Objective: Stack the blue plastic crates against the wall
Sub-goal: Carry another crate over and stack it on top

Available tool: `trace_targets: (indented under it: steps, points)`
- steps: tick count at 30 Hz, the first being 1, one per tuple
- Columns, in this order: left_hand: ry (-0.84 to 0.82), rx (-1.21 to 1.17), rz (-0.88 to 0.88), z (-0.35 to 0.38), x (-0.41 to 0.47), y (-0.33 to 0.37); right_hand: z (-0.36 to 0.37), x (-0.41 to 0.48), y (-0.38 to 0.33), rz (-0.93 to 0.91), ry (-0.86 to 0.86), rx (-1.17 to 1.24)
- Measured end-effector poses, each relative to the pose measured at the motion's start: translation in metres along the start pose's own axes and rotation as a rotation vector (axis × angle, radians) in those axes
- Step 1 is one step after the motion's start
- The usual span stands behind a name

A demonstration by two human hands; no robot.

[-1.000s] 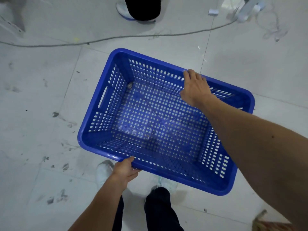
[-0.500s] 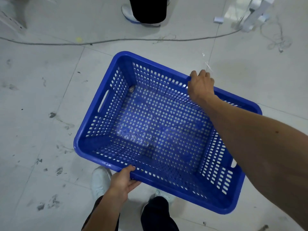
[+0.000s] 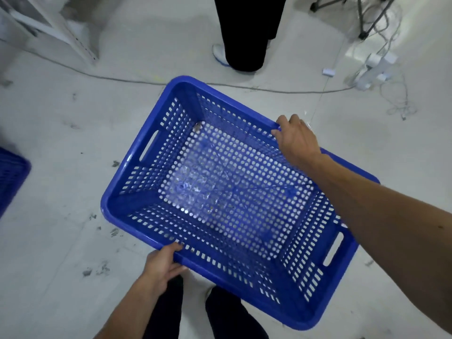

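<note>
Two hands [image 3: 297, 140] gripping crate [image 3: 151, 148], second crate [image 3: 11, 177] cropped

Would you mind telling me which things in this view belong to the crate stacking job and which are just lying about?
Part of the job:
- blue crate, empty, carried by its long rims
- left hand on the near rim
- right hand on the far rim
- second blue crate, at the left edge

Just lying about:
- cable across the floor
- power strip with loose wires
- white frame
- bystander's legs

Under me, pale scuffed floor tiles [image 3: 61, 123]. A grey cable [image 3: 269, 88] snakes across at twelve o'clock, white shelving frame [image 3: 73, 33] at eleven, tangled wires and power strips [image 3: 376, 69] at two.
</note>
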State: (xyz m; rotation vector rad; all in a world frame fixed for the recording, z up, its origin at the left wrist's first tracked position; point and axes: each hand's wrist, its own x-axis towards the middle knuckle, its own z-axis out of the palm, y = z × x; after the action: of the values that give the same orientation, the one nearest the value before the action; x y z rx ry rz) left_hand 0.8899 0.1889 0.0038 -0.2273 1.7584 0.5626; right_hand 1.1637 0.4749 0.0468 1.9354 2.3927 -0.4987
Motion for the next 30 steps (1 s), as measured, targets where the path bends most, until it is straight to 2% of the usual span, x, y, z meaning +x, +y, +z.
trace_targets:
  steps: [9,12,22,26,30]
  points:
    - [0.018,-0.101,0.106,-0.080,-0.147,0.065,-0.156,-0.004,-0.115,-0.087,0.112,-0.002]
    - [0.043,-0.159,0.129,-0.125,-0.193,0.080,-0.202,-0.010,-0.172,-0.174,0.153,0.004]
    - [0.153,-0.314,0.243,-0.296,-0.304,0.123,-0.310,-0.030,-0.398,-0.425,0.236,0.016]
    - [0.187,-0.387,0.322,-0.372,-0.337,0.143,-0.343,-0.034,-0.501,-0.509,0.230,0.084]
    - [0.209,-0.467,0.413,-0.452,-0.361,0.170,-0.373,-0.038,-0.600,-0.570,0.296,0.154]
